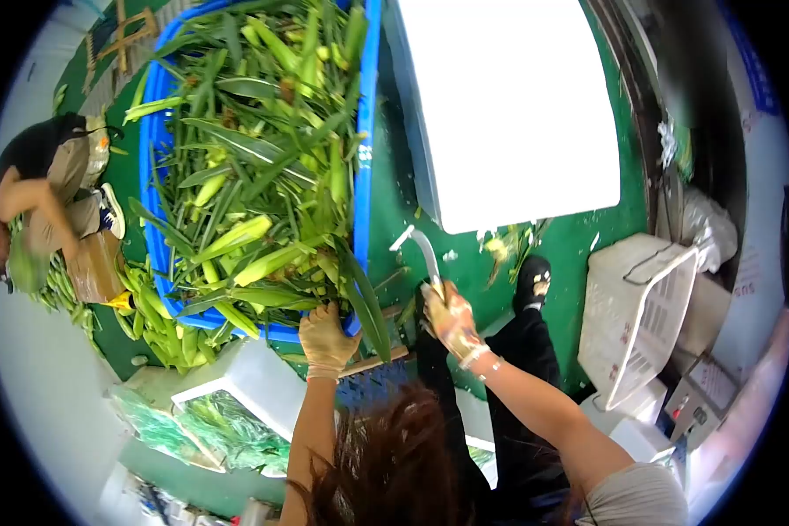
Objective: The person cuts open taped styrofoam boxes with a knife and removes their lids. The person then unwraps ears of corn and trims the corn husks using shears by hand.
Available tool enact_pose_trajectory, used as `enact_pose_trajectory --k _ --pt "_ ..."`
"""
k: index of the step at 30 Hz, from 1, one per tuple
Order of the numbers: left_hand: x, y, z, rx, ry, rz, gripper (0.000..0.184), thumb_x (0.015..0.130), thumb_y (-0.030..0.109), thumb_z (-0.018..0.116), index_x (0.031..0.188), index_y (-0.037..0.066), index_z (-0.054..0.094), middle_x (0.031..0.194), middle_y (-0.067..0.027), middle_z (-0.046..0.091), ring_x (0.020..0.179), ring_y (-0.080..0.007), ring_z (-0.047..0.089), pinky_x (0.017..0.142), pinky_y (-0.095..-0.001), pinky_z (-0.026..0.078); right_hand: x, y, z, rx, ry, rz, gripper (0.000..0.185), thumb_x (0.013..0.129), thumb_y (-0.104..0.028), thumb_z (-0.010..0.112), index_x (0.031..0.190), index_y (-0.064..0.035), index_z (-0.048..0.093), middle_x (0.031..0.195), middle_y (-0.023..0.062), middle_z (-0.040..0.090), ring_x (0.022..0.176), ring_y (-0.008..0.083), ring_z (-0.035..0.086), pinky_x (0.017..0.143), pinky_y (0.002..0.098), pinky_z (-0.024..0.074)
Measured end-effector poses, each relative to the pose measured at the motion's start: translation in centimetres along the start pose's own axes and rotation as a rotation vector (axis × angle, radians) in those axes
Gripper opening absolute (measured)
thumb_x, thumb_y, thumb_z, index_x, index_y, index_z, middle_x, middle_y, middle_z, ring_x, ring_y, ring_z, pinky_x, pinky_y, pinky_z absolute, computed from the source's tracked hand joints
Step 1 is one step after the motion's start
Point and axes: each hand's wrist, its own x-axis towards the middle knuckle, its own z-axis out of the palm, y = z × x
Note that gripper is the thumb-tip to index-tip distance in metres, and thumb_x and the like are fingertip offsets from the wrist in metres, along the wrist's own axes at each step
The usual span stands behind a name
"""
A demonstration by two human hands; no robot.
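Note:
My left hand (326,342), in a pale thin glove, is closed at the near right corner of a large blue tub (368,140); its fingers curl over the rim, and leaves partly hide the fingertips. Heaped in the tub are green corn ears in husk (247,238) with long loose leaves. My right hand (451,323), gloved and stained, is wrapped around the handle of a small sickle (427,254). The curved metal blade points up and away, to the right of the tub and short of the white foam box.
A white box (513,105) stands right of the tub. A white plastic crate (636,307) lies tipped at right. At left another person (48,188) crouches beside piled corn (162,320). Foam boxes with green-wrapped contents (232,430) stand near left. Leaf scraps (500,250) litter the green floor.

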Motion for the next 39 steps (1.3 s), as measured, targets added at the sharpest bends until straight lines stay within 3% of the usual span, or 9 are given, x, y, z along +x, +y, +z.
enact_pose_trajectory --k 3,6,9,13,18,25,29,37,39 --pt "-0.2 -0.3 -1.7 -0.111 0.122 0.073 0.069 0.063 0.054 0.068 0.105 0.0 0.059 0.096 -0.0147 0.058 0.091 -0.0293 0.056 0.083 -0.0379 0.043 -1.3 0.9 -4.2 0.117 -0.083 -0.012 0.025 0.09 -0.027 0.052 0.094 -0.0026 0.051 0.07 0.0183 0.057 0.063 0.0311 0.058 0.057 0.0387 0.0449" --pt "0.5 3.5 -10.2 -0.422 0.258 0.107 0.063 0.066 0.036 0.071 0.112 -0.003 0.054 0.113 -0.0203 0.052 0.102 -0.0346 0.052 0.09 -0.0399 0.042 -1.1 -1.4 -7.3 0.31 -0.025 -0.224 0.017 0.085 -0.014 0.062 0.089 -0.0049 0.048 0.068 0.0002 0.05 0.062 0.0071 0.049 0.053 0.0252 0.0438" --pt "8.7 7.7 -15.4 -0.677 0.404 0.216 0.059 0.07 0.018 0.07 0.119 -0.005 0.048 0.12 -0.0217 0.048 0.104 -0.0383 0.05 0.087 -0.0408 0.045 -0.8 -9.5 -10.3 0.465 -0.085 0.053 0.019 0.082 -0.01 0.065 0.088 -0.0049 0.048 0.068 -0.0006 0.051 0.055 0.0068 0.047 0.048 0.0216 0.0425" --pt "25.2 10.6 -18.0 -0.407 0.525 0.004 0.064 0.071 0.021 0.07 0.122 -0.006 0.042 0.117 -0.0221 0.049 0.105 -0.0352 0.05 0.085 -0.041 0.044 5.3 -13.4 -9.7 0.296 -0.002 -0.142 0.021 0.083 -0.012 0.064 0.092 -0.0005 0.05 0.072 0.0044 0.058 0.06 0.0129 0.053 0.053 0.0277 0.0449" --pt "36.4 10.3 -17.5 -0.401 0.342 -0.061 0.027 0.068 0.007 0.063 0.088 -0.007 0.053 0.076 -0.0185 0.064 0.069 -0.0317 0.065 0.063 -0.0371 0.053 16.0 -17.4 -8.0 0.165 -0.038 -0.482 0.015 0.091 -0.014 0.048 0.095 0.0004 0.046 0.065 0.0127 0.05 0.056 0.0227 0.053 0.049 0.0351 0.0409" --pt "39.0 9.3 -19.3 -0.479 0.318 -0.121 0.026 0.067 0.005 0.06 0.089 -0.005 0.05 0.081 -0.0211 0.063 0.075 -0.0368 0.064 0.068 -0.0395 0.052 23.3 -29.3 -7.7 0.383 -0.105 -0.189 0.019 0.087 -0.019 0.057 0.091 -0.0033 0.046 0.064 0.0045 0.051 0.043 0.0127 0.048 0.038 0.0278 0.0392" --pt "43.6 8.3 -20.5 -0.466 0.322 -0.209 0.024 0.069 0.009 0.057 0.087 -0.005 0.048 0.073 -0.0211 0.062 0.071 -0.0386 0.063 0.069 -0.0428 0.052 31.0 -29.9 -7.0 -0.01 0.038 -0.506 0.018 0.087 -0.014 0.056 0.095 0.002 0.052 0.079 0.0129 0.057 0.071 0.0236 0.058 0.058 0.0331 0.0463" --pt "45.2 7.8 -20.5 -0.541 0.296 -0.247 0.034 0.069 0.012 0.06 0.095 -0.005 0.047 0.081 -0.0174 0.062 0.073 -0.0338 0.064 0.069 -0.0398 0.054 40.1 -33.3 -4.9 -0.16 0.363 -0.411 0.033 0.087 -0.033 0.056 0.089 0.0004 0.054 0.078 0.0217 0.062 0.075 0.0386 0.062 0.063 0.0415 0.0489" --pt "45.4 7.4 -21.3 -0.598 0.203 -0.273 0.036 0.07 0.015 0.06 0.097 -0.005 0.047 0.087 -0.0186 0.061 0.079 -0.0343 0.064 0.072 -0.0404 0.053 44.7 -30.1 -3.6 -0.38 0.489 -0.662 0.032 0.088 -0.032 0.054 0.088 0.0005 0.054 0.077 0.0218 0.062 0.076 0.0388 0.062 0.063 0.0416 0.0489"
